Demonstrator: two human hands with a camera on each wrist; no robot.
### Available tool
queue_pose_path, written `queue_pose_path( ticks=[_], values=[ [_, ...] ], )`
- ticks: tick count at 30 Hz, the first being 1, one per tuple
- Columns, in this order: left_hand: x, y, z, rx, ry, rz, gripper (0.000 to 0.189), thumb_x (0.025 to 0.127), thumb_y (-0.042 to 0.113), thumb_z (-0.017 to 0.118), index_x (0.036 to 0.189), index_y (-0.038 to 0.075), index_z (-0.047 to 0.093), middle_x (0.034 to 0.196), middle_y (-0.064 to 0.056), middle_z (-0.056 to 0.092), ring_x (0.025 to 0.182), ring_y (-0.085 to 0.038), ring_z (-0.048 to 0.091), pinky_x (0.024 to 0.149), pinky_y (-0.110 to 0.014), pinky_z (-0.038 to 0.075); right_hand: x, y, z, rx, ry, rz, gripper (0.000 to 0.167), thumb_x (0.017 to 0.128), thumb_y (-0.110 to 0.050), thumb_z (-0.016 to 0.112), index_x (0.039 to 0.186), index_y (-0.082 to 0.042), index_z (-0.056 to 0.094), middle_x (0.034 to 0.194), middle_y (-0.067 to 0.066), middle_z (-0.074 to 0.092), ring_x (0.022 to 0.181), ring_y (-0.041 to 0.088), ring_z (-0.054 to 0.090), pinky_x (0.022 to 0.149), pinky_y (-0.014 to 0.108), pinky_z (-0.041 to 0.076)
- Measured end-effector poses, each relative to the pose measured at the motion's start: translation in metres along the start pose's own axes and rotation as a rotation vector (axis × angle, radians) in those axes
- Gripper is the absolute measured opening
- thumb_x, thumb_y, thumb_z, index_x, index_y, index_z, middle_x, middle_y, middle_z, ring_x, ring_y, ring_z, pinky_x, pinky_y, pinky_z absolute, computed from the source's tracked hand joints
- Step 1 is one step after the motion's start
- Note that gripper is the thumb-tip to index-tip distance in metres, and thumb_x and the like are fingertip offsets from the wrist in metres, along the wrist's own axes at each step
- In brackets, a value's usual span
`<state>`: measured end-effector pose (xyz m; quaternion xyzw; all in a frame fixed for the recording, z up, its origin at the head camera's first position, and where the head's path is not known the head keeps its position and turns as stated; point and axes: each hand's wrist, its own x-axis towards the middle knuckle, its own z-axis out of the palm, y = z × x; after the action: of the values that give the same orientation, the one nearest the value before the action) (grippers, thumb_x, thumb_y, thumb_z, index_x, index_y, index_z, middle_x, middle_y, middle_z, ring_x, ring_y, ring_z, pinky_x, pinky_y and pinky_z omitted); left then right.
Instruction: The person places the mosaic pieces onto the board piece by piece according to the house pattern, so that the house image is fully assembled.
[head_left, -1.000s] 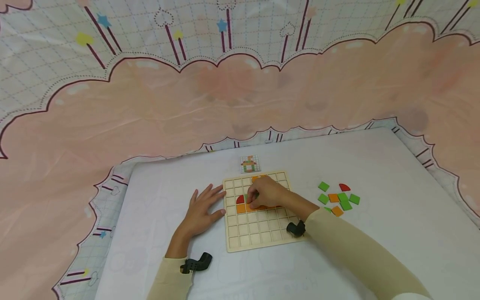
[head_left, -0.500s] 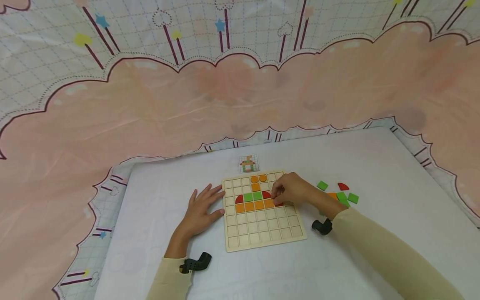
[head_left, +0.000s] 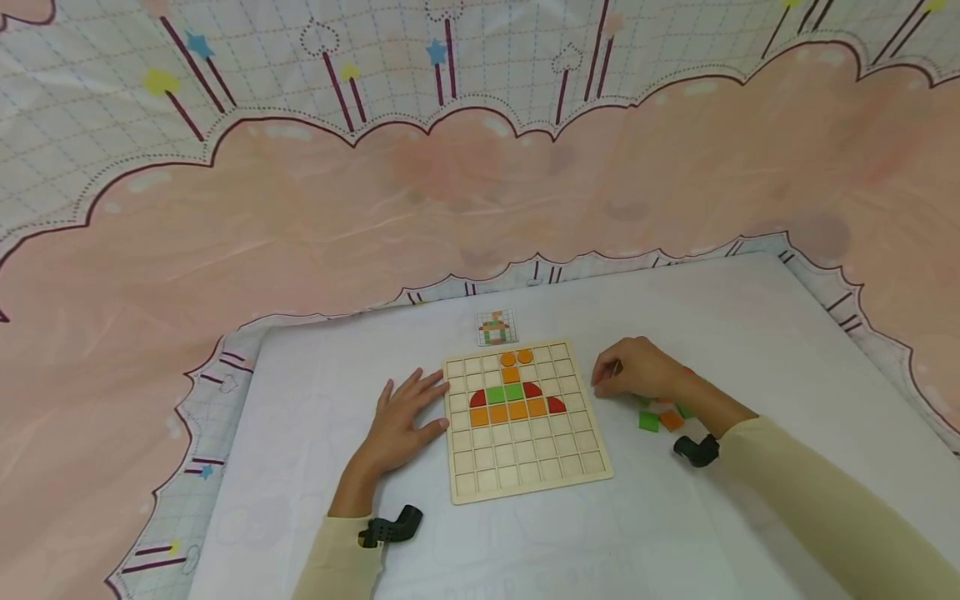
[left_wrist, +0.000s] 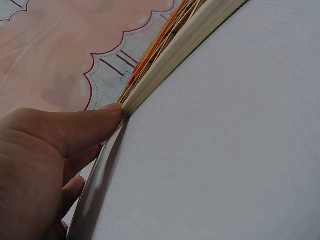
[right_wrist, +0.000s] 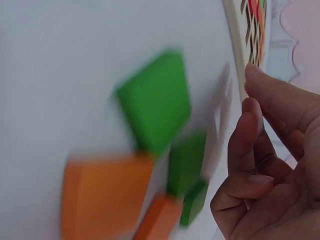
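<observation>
White tabletop [head_left: 540, 542]: left hand [head_left: 405, 425] spread, touching board [head_left: 517, 477]; right hand [head_left: 637, 369] loosely curled near tiles [head_left: 671, 419].

White tabletop [head_left: 570, 542], gridded wooden board [head_left: 504, 457], picture card [head_left: 497, 328], loose tiles [head_left: 648, 422]

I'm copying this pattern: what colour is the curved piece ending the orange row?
Red; the curved piece shows best in the head view.

Grid board [head_left: 529, 475]: pale wood, lying flat; orange pieces [head_left: 517, 409], two green squares [head_left: 513, 392] and three red quarter-rounds [head_left: 532, 389] seated in its cells; loose tiles [head_left: 649, 422], green and orange, to its right.
</observation>
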<state>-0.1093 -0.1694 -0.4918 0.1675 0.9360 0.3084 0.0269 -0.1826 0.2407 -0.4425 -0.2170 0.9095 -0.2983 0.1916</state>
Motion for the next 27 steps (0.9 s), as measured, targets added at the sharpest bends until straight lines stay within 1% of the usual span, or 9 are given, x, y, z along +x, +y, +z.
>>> queue_pose_path(
  ticks=[5, 7, 12, 16, 19, 22, 27],
  values=[
    [0.001, 0.0, 0.001, 0.002, -0.003, 0.001, 0.061, 0.091, 0.027, 0.075, 0.147, 0.016, 0.056, 0.162, -0.003, 0.043, 0.157, -0.034, 0.023, 0.126, -0.063, 0.0, -0.016, 0.017, -0.021, -0.025, 0.018, 0.064, 0.005, 0.087, -0.023, 0.081, 0.09, -0.02, 0.078, 0.081, -0.005, 0.069, 0.078, 0.014, 0.059, 0.068, 0.028, 0.05],
    [0.001, 0.0, 0.001, 0.001, -0.003, 0.002, 0.061, 0.091, 0.027, 0.075, 0.147, 0.016, 0.056, 0.162, -0.003, 0.043, 0.157, -0.034, 0.023, 0.126, -0.064, 0.0, -0.022, 0.024, -0.03, -0.034, 0.017, 0.107, 0.006, 0.087, -0.024, 0.081, 0.091, -0.02, 0.078, 0.082, -0.004, 0.069, 0.078, 0.016, 0.059, 0.068, 0.029, 0.05],
    [0.0, 0.0, 0.001, 0.0, 0.001, 0.007, 0.06, 0.091, 0.027, 0.076, 0.147, 0.016, 0.057, 0.162, -0.004, 0.043, 0.157, -0.035, 0.024, 0.126, -0.064, 0.0, -0.036, 0.042, -0.051, -0.053, 0.005, 0.194, 0.015, 0.088, -0.028, 0.08, 0.098, -0.017, 0.078, 0.088, -0.001, 0.068, 0.084, 0.019, 0.058, 0.07, 0.03, 0.05],
    [0.0, -0.001, 0.001, 0.005, 0.006, 0.013, 0.06, 0.091, 0.028, 0.075, 0.147, 0.016, 0.057, 0.162, -0.004, 0.044, 0.157, -0.035, 0.024, 0.125, -0.065, 0.001, -0.044, 0.059, -0.063, -0.088, -0.006, 0.225, 0.021, 0.089, -0.03, 0.08, 0.102, -0.015, 0.077, 0.092, -0.002, 0.068, 0.089, 0.018, 0.061, 0.074, 0.03, 0.05],
    [0.0, -0.001, 0.001, 0.007, 0.007, 0.011, 0.06, 0.091, 0.028, 0.075, 0.147, 0.016, 0.057, 0.162, -0.004, 0.044, 0.157, -0.035, 0.024, 0.125, -0.064, 0.001, -0.048, 0.073, -0.068, -0.119, -0.012, 0.226, 0.023, 0.088, -0.032, 0.08, 0.103, -0.015, 0.076, 0.093, -0.002, 0.068, 0.091, 0.019, 0.063, 0.075, 0.031, 0.05],
    [-0.001, -0.001, 0.001, 0.002, 0.01, 0.013, 0.06, 0.091, 0.028, 0.075, 0.147, 0.016, 0.057, 0.162, -0.004, 0.044, 0.157, -0.035, 0.024, 0.125, -0.065, 0.001, -0.049, 0.083, -0.067, -0.128, -0.012, 0.226, 0.023, 0.087, -0.032, 0.081, 0.103, -0.015, 0.076, 0.094, -0.001, 0.068, 0.091, 0.02, 0.062, 0.077, 0.034, 0.052],
    [-0.001, 0.0, 0.001, -0.007, 0.019, 0.021, 0.059, 0.091, 0.028, 0.074, 0.146, 0.016, 0.057, 0.161, -0.005, 0.044, 0.156, -0.036, 0.025, 0.125, -0.065, 0.001, -0.051, 0.086, -0.062, -0.122, 0.003, 0.23, 0.016, 0.088, -0.025, 0.081, 0.101, -0.017, 0.076, 0.095, -0.001, 0.07, 0.093, 0.021, 0.062, 0.081, 0.037, 0.053]
  ],
)
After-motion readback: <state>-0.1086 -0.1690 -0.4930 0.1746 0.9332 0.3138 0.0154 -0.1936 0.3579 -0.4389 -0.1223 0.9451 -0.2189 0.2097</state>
